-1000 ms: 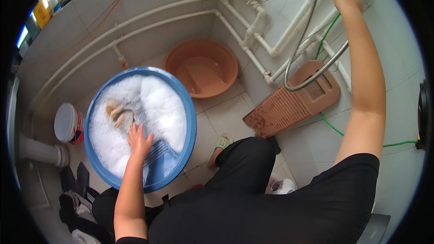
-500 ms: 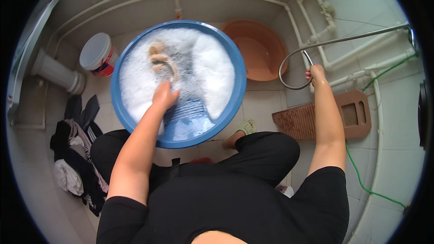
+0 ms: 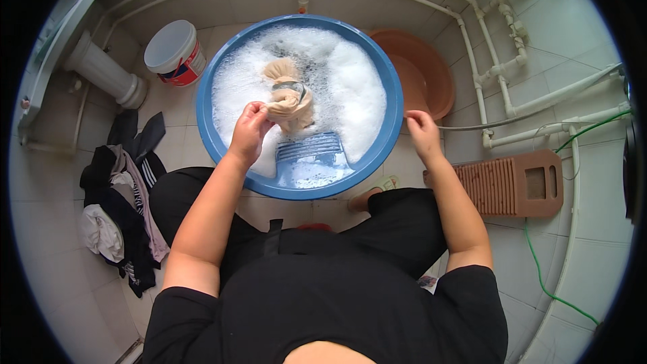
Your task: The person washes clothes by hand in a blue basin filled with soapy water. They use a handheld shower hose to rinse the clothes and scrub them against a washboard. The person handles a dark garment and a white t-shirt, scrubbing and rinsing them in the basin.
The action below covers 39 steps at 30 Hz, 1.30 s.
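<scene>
A beige cloth (image 3: 291,98), bunched and wet, rises out of the suds in a large blue basin (image 3: 391,81). My left hand (image 3: 251,128) pinches its near left edge. Lower in the basin, a ribbed blue washboard surface (image 3: 311,152) slopes out of the foam. Just off the basin's right rim is my right hand (image 3: 424,135), its fingers curled together. A metal hose (image 3: 482,126) runs from the right wall to this hand; its end is hidden there, and it seems to be in my grip.
Behind the basin on the right stands an orange-brown tub (image 3: 431,77). A brown washboard (image 3: 509,184) lies right of my knee. To the left are a white and red bucket (image 3: 176,54) and a pile of clothes (image 3: 121,209). Pipes (image 3: 499,87) and a green cord (image 3: 539,266) follow the right wall.
My left hand has taken hold of the beige cloth and lifted part of it from the suds. My right hand has come left toward the basin, and the hose loop has straightened.
</scene>
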Tool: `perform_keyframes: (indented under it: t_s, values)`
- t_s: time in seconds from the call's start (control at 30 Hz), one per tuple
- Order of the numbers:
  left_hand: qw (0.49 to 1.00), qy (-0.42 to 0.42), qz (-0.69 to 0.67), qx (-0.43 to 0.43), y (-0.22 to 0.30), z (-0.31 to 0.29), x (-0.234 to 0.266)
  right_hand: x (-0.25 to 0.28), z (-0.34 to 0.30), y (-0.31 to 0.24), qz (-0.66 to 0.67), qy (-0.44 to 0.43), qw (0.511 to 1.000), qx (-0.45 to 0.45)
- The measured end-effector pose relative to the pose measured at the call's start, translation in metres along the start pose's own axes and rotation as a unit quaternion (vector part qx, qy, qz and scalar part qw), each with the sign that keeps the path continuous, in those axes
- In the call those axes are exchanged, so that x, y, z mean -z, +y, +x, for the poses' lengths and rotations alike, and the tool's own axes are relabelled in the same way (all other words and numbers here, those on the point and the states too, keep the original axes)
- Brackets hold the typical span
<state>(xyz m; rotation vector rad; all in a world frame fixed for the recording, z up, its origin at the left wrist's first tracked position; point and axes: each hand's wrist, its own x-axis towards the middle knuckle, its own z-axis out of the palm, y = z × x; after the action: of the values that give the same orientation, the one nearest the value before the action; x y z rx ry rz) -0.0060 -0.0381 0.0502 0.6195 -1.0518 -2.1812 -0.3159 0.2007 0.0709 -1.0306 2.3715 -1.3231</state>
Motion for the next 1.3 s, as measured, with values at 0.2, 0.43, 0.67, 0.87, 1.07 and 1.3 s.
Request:
perform_keyframes:
  t_s: [0.2,0.43,0.67,0.87,1.07,1.3]
  values:
    - [0.978,0.200,0.032,0.050,0.005,-0.007,0.023,-0.076,-0.008,-0.095,-0.081,-0.100,0.976,0.177]
    - [0.986,0.143,-0.019,0.082,-0.020,0.008,0.046,-0.203,0.012,-0.096,-0.204,-0.146,0.916,0.314]
    - [0.981,0.157,0.087,0.075,0.012,0.015,0.012,-0.226,0.039,-0.099,-0.428,-0.195,0.879,0.077]
    - [0.977,0.184,0.064,0.090,0.005,0.040,0.006,-0.214,0.061,-0.088,-0.413,-0.090,0.875,0.237]
    - [0.982,0.166,0.029,0.088,-0.032,0.064,0.004,-0.255,0.052,-0.076,-0.159,-0.157,0.968,0.114]
    - [0.862,-0.300,-0.391,0.113,-0.028,0.083,0.032,-0.230,-0.004,-0.172,0.101,-0.170,0.954,0.224]
